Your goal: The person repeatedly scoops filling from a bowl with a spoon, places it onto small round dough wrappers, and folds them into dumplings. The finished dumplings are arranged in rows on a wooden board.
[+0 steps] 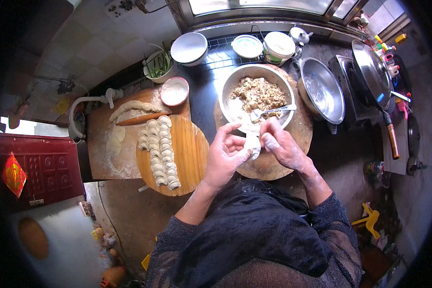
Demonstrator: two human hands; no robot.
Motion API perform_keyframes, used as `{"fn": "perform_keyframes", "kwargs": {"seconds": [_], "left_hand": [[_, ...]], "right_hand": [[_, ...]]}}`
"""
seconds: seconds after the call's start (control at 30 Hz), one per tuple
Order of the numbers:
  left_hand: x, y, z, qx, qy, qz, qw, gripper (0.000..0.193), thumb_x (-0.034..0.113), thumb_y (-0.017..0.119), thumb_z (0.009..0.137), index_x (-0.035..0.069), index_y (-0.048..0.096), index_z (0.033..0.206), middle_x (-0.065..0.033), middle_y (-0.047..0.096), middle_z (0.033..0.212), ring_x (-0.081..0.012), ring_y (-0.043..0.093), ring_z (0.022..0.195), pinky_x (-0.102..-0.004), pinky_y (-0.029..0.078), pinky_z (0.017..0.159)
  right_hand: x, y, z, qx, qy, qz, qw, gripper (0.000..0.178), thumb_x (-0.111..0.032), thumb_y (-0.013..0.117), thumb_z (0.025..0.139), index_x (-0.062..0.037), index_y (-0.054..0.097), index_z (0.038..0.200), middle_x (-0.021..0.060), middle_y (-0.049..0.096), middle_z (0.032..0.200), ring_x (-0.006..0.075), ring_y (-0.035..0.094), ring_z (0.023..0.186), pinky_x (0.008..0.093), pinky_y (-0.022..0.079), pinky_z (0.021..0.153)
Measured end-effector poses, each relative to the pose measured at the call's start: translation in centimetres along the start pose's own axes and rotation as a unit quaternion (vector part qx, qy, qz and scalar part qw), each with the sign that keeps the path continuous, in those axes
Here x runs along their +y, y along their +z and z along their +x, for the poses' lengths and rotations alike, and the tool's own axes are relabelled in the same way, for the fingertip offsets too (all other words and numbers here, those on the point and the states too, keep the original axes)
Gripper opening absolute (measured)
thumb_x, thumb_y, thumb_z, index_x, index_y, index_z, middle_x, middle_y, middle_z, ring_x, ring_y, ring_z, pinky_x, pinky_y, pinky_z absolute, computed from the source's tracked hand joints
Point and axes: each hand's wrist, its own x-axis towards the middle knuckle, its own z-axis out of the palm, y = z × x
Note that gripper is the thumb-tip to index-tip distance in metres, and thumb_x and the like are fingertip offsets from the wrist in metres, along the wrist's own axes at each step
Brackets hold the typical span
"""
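My left hand (227,152) holds a small white dumpling (253,145) between thumb and fingers, just in front of the filling bowl. On the dumpling's other side, my right hand (282,148) is closed with its fingertips at the edge of the dough; flour whitens its thumb. Behind both hands stands a white bowl (224,98) of brownish minced filling (258,93), with a metal spoon (273,112) resting in it. Rows of folded dumplings (162,149) lie on a round bamboo board (192,158) to the left.
A floured wooden board (98,144) carries a rolling pin (139,118), dough (137,106) and wrappers (115,140). Beside it sits a bowl of flour (174,91). The filling bowl stands on a round chopping board (261,169). A steel basin (321,90) and a lidded wok (369,67) stand right.
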Motion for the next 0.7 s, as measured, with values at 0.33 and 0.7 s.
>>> {"fn": "perform_keyframes", "kwargs": {"seconds": [0.33, 0.7], "left_hand": [[1.9, -3.6, -2.0, -0.037, -0.081, -0.011, 0.996, 0.047, 0.011, 0.070, 0.092, -0.001, 0.053, 0.134, -0.0105, 0.065, 0.115, -0.0134, 0.064, 0.102, -0.0284, 0.053, 0.091], [3.4, -8.8, -5.5, 0.068, -0.044, 0.016, 0.997, 0.029, 0.015, 0.062, 0.099, -0.003, 0.059, 0.122, -0.0073, 0.069, 0.105, -0.0110, 0.066, 0.088, -0.0238, 0.053, 0.075]], "right_hand": [[-0.1, 3.5, -0.1, -0.059, -0.002, -0.007, 0.998, 0.023, -0.023, 0.050, 0.104, -0.0019, 0.055, 0.099, 0.0115, 0.057, 0.082, 0.0207, 0.056, 0.076, 0.0350, 0.047, 0.073], [-2.1, 10.0, 1.7, -0.120, 0.010, -0.006, 0.993, 0.025, -0.028, 0.046, 0.105, -0.0037, 0.051, 0.103, 0.0133, 0.051, 0.084, 0.0214, 0.053, 0.078, 0.0353, 0.046, 0.076]]}}
